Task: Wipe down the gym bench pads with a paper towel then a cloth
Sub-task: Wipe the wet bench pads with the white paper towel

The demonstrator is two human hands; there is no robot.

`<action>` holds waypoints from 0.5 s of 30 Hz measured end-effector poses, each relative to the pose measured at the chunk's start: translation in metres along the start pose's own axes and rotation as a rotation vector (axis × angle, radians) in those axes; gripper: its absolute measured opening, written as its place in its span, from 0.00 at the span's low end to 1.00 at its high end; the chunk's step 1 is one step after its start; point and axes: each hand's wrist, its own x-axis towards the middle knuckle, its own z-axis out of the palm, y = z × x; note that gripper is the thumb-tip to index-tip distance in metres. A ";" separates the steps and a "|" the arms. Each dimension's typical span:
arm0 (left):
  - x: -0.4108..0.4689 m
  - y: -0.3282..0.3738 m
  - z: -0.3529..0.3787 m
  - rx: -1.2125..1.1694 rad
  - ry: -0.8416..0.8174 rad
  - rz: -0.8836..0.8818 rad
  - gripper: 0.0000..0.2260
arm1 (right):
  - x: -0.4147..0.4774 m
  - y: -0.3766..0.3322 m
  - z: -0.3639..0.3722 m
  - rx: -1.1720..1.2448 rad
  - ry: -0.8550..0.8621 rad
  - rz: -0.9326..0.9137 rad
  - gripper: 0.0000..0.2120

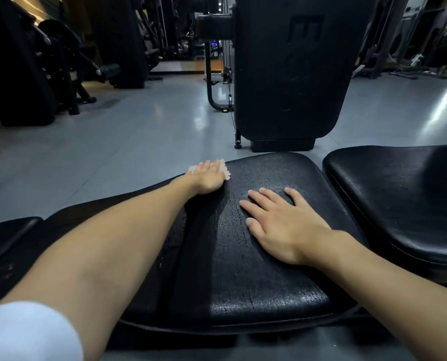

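Observation:
A black, cracked bench pad (pixel 256 269) fills the lower middle of the head view. My left hand (pixel 208 178) lies flat at its far left corner, pressing a white paper towel (pixel 225 169) onto the pad; the towel's edges show beyond my fingers. Nearer to me, my right hand (pixel 279 225) rests palm down on the pad's middle with fingers spread and nothing in it. A second black pad (pixel 404 199) sits to the right, separated by a narrow gap. No cloth is visible.
A tall black machine shroud (pixel 292 74) stands just beyond the bench on the grey floor (pixel 113 142). Dark gym machines (pixel 47 61) line the far left, and more frames stand at the far right. A small black pad (pixel 6 235) is at the left edge.

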 end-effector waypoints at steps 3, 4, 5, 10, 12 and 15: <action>-0.011 0.003 0.002 -0.009 0.010 0.002 0.26 | 0.000 -0.001 -0.003 -0.001 -0.017 0.006 0.26; -0.018 0.003 0.004 -0.009 0.013 0.012 0.26 | 0.000 -0.001 -0.003 0.000 -0.019 0.010 0.26; -0.027 0.003 0.007 -0.008 0.011 0.023 0.26 | 0.000 -0.001 -0.003 0.000 -0.019 0.013 0.26; -0.106 0.001 0.025 0.023 -0.013 0.120 0.26 | 0.002 -0.002 -0.001 0.005 -0.020 0.021 0.26; -0.146 0.001 0.033 0.037 -0.017 0.160 0.26 | 0.002 -0.002 0.000 0.001 -0.010 0.020 0.26; -0.203 0.000 0.043 0.038 -0.015 0.197 0.25 | 0.001 -0.003 -0.001 0.012 -0.010 0.023 0.26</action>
